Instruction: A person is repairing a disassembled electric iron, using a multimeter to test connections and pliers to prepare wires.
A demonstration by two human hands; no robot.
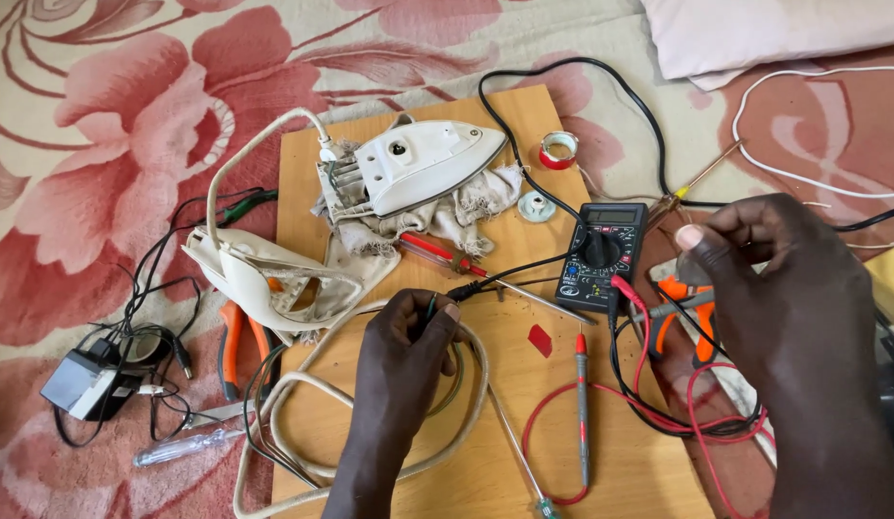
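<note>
Pinching the black probe tip (463, 289) in my left hand (408, 332), I hold it near the middle of the wooden board (504, 125). My right hand (773, 279) sits over the board's right edge, fingers curled close — I cannot tell if it holds anything. The black meter (602, 255) lies just beside it. The open white iron (423, 163) rests at the board's far edge. I should keep the tip steady — no wobble.

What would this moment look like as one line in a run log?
left hand: pinching black probe lead | right hand: raised beside multimeter, grip unclear | red probe: lying on wooden board | opened iron: on cloth
</note>
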